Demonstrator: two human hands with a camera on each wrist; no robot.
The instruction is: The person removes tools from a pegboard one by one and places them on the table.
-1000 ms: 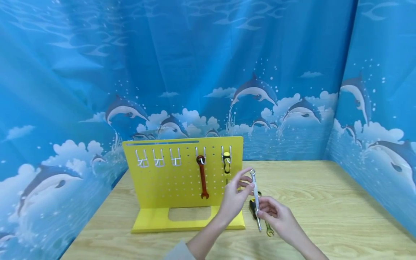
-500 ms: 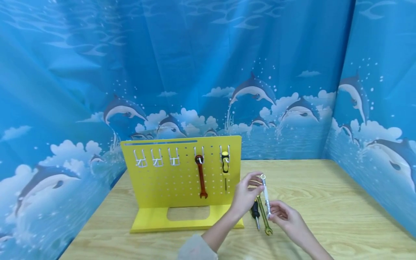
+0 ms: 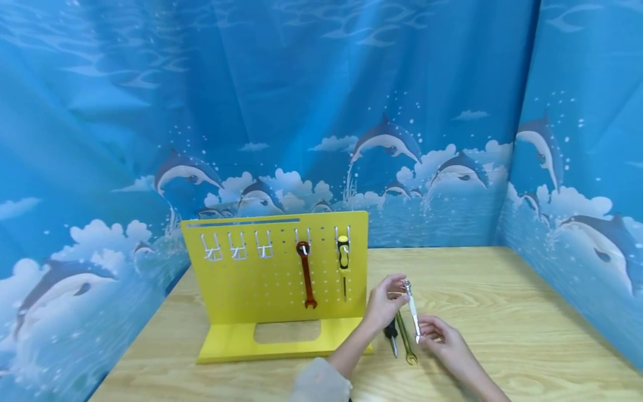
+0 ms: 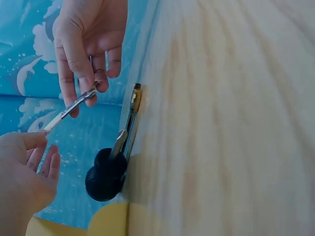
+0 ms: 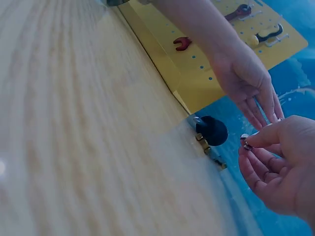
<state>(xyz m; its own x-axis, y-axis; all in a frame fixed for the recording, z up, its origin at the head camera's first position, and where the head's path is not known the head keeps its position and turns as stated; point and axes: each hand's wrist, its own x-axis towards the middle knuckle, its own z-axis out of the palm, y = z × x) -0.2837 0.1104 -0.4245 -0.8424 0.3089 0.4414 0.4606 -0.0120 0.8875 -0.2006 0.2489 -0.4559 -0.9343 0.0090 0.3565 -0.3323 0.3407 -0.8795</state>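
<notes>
A silver wrench is held between both hands, above the tabletop and tilted in the head view. My left hand pinches its upper, ring end; the thumb lies along the shank. At the lower end, fingers and thumb of my right hand pinch it, as the left wrist view also shows with the right hand at the top. Below the hands, a green-gold wrench and a screwdriver with a black handle lie side by side on the table, the handle partly hidden by my left hand.
Left of the hands stands a yellow pegboard on its base. A red wrench and a yellow-and-black screwdriver hang from it. Several wire hooks line its upper left. A blue dolphin curtain backs the wooden table.
Both hands have shifted right and slightly down with the silver wrench. The black-handled screwdriver and green-gold wrench beneath are less covered. The head view has swung slightly right.
</notes>
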